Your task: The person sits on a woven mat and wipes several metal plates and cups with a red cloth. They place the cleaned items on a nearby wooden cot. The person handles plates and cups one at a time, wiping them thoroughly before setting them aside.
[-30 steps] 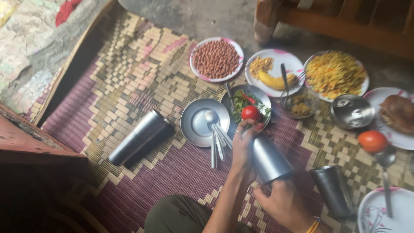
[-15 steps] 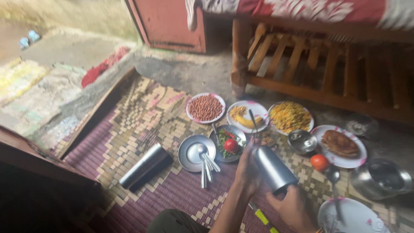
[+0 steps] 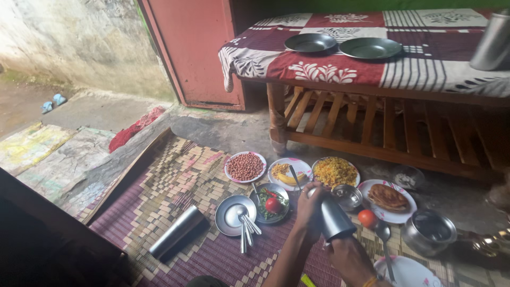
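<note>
Both my hands hold a steel tumbler (image 3: 336, 219) tilted over the woven mat (image 3: 175, 180). My left hand (image 3: 308, 206) wraps its upper end and my right hand (image 3: 348, 259), with a yellow bracelet at the wrist, grips its lower end. Just left of the tumbler is a steel plate of greens with a tomato (image 3: 272, 204). A small steel bowl (image 3: 347, 195) stands just behind it.
On the mat: peanuts plate (image 3: 245, 166), banana plate (image 3: 289, 172), yellow rice plate (image 3: 335, 171), flatbread plate (image 3: 388, 197), loose tomato (image 3: 367, 218), steel plate with spoons (image 3: 234, 215), lying tumbler (image 3: 175, 233), steel pot (image 3: 427, 232). Behind stands a cloth-covered wooden table (image 3: 329, 72) bearing two steel plates.
The view has lifted and widened, so the table and red door now show. Both hands have kept hold of the tumbler, still tilted over the mat.
</note>
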